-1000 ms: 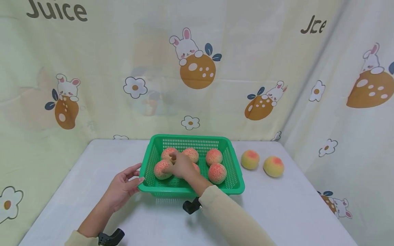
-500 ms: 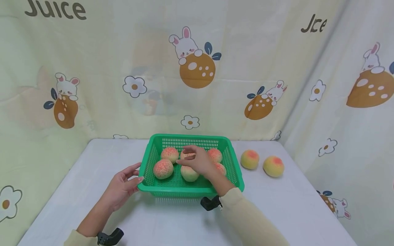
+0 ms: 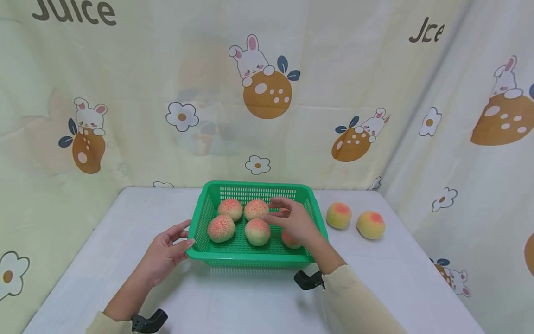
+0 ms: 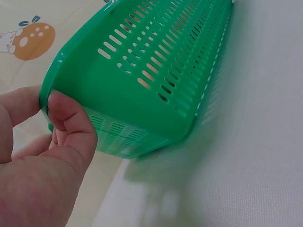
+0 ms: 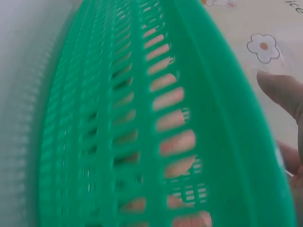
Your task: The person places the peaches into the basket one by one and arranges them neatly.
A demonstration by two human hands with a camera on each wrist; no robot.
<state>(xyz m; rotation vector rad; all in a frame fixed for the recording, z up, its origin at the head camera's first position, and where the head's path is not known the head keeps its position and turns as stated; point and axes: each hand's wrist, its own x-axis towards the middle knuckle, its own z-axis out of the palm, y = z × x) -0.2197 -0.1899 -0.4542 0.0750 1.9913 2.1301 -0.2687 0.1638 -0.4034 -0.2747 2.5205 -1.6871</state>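
Left hand: pinches green basket rim at 9 o'clock, mid-worktop. Peaches: several inside, two outside at 3 o'clock. Right hand: fingers relaxed, empty, now shifted rightward over the basket's right side; one peach apparently just released.

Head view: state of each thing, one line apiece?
Green basket: upright on the table, left corner rim gripped.
Left hand: grip on the basket rim, thumb on top.
Right hand: over the basket's right side, fingers relaxed, holding nothing.
Peaches in the basket: at least five, one partly hidden under the right hand.
Two peaches on the table: loose, right of the basket.
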